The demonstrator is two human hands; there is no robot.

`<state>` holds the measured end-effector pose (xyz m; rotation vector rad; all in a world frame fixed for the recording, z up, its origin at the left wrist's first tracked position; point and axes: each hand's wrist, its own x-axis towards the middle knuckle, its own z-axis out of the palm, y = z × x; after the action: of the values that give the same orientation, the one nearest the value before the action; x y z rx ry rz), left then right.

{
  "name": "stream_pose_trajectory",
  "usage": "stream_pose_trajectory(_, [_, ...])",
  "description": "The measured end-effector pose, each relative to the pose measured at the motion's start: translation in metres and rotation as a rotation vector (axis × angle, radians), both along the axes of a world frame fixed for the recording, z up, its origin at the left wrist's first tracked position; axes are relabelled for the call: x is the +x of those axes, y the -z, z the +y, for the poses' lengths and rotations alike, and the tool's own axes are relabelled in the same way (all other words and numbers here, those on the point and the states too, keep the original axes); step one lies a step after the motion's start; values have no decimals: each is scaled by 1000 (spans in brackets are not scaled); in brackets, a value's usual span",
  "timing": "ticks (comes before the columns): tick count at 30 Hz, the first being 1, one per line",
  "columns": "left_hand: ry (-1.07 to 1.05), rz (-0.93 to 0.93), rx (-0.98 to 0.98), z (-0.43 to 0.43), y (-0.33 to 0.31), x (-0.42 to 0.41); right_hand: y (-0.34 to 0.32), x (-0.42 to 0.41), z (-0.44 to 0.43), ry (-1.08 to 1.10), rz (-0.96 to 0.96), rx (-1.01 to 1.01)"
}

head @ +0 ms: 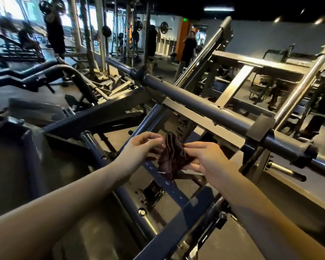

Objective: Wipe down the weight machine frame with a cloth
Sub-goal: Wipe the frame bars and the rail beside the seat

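Both bare forearms run off the bottom edge. The bunched dark maroon cloth (172, 156) hides part of each hand's fingers. The dark grey steel machine frame (204, 107) is cut at right. Distant gym-goers (189, 45) blur.

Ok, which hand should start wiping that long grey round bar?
Probably the right hand: it grips the bunched dark maroon cloth and lies nearer the long grey round bar than the left hand.

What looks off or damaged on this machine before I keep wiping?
Nothing stands out as broken or spilled. The cloth is bunched between the left hand and right hand, held above the frame rather than against it. The thick grey crossbar shows small chipped spots in its paint; the far gym is too blurred to judge.
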<state>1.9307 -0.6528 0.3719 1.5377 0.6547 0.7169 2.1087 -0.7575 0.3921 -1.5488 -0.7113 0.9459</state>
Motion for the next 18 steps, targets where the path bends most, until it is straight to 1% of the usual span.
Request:
stream_pose_trajectory(1, [23, 1, 0, 2, -2, 3, 1, 4, 7, -18, -48, 3])
stream_pose_trajectory(3, [43, 74, 49, 6, -4, 10, 1, 10, 22, -66, -118, 7])
stream_pose_trajectory(6, [-77, 164, 61, 17, -5, 21, 1, 26, 40, -144, -127, -18])
stream_pose_trajectory(10, [-105, 158, -121, 36, -5, 23, 3, 54, 52, -190, -100, -55])
stream_pose_trajectory(12, [-157, 169, -173, 44, -1, 22, 4, 63, 58, -219, -84, -66])
stream_pose_trajectory(13, [-200, 179, -156, 48, 2, 22, 5, 67, 61, -234, -77, -70])
stream_pose_trajectory(15, [-230, 182, -37, 49, 3, 22, 6, 68, 66, -270, -67, -69])
stream_pose_trajectory(16, [-199, 177, 50, 47, 1, 23, 6, 68, 67, -288, -65, -71])
stream_pose_trajectory(18, [-49, 193, 273, 41, -4, 23, 6, 67, 71, -320, -50, -70])
